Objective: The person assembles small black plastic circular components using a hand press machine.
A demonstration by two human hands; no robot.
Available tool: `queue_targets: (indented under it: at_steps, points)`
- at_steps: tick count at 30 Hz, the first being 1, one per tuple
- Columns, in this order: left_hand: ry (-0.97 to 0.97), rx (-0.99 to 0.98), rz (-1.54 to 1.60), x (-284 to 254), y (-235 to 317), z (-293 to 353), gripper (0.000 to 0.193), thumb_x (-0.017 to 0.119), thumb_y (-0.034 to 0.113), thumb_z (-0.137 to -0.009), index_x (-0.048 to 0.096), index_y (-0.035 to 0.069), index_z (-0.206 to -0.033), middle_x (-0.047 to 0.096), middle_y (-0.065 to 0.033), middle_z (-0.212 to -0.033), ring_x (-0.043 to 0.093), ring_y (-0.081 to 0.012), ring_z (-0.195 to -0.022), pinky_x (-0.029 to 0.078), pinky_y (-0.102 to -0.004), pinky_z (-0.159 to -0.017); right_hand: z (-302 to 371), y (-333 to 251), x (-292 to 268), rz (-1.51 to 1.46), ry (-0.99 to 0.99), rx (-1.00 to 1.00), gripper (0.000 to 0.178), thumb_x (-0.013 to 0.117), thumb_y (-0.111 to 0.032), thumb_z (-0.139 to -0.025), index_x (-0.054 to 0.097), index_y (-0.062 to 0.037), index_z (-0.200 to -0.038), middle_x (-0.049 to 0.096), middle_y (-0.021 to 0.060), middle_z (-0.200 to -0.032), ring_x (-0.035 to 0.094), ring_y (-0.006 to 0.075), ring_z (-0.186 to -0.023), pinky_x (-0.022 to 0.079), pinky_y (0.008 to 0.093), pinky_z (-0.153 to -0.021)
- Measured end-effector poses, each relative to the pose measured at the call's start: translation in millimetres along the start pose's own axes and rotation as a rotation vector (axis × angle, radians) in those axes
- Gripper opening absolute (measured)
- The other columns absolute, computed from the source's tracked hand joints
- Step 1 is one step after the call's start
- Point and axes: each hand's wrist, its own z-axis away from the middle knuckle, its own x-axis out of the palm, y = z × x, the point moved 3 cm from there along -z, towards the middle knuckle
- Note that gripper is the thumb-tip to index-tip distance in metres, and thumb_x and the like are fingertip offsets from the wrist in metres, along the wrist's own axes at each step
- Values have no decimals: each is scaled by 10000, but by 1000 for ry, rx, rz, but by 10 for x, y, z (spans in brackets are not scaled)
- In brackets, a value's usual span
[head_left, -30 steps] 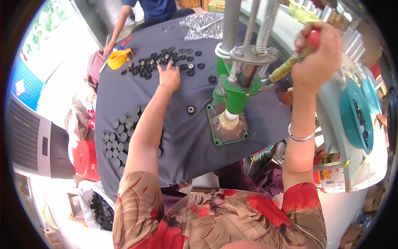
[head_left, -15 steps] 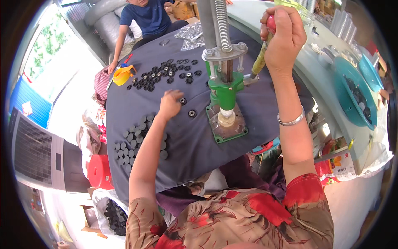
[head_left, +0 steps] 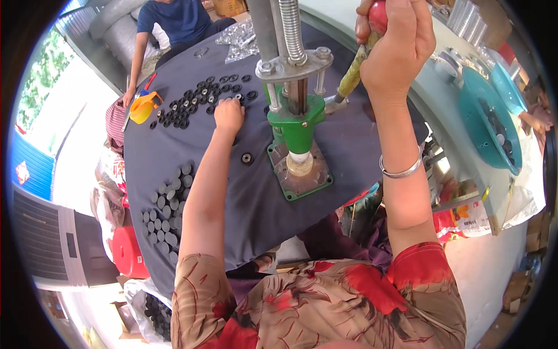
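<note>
The only view, a head-worn wide fisheye, looks forward and steeply down past a patterned shirt onto the bench, near enough that the green press runs out at its upper edge, with straight lines bending toward its dark rim.

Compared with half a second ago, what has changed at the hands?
The left hand moved forward, from nearer the lone black ring to the edge of the black ring cluster; whether it took hold of one is hidden. The camera view shifted too. Unchanged: the right hand grips the red knob of the press lever; the grey discs stay grouped.
</note>
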Motion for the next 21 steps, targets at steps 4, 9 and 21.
queue_targets:
  at_steps: [4,9,21]
  points:
    - [-71,-22,-20,20,-144,-22,249,702,248,-779,659,39,-909,668,-135,-953,627,-322,-930,529,-418,-799,5,30,25,-36,-42,39,203,492,-189,-974,533,-34,-849,516,25,-642,432,61,-479,342,193,-438]
    - [-165,-85,120,-19,-126,27,312,728,264,-720,651,35,-917,677,-169,-968,633,-348,-954,518,-438,-831,68,-76,27,22,-53,4,157,521,-141,-958,574,-6,-898,581,60,-693,485,76,-501,376,210,-447]
    - [-84,-77,137,-102,-173,71,203,647,177,-711,664,80,-889,679,-180,-891,652,-358,-874,523,-461,-759,24,-58,39,91,-15,33,193,485,-175,-959,562,-7,-904,587,79,-733,503,111,-542,394,238,-483]
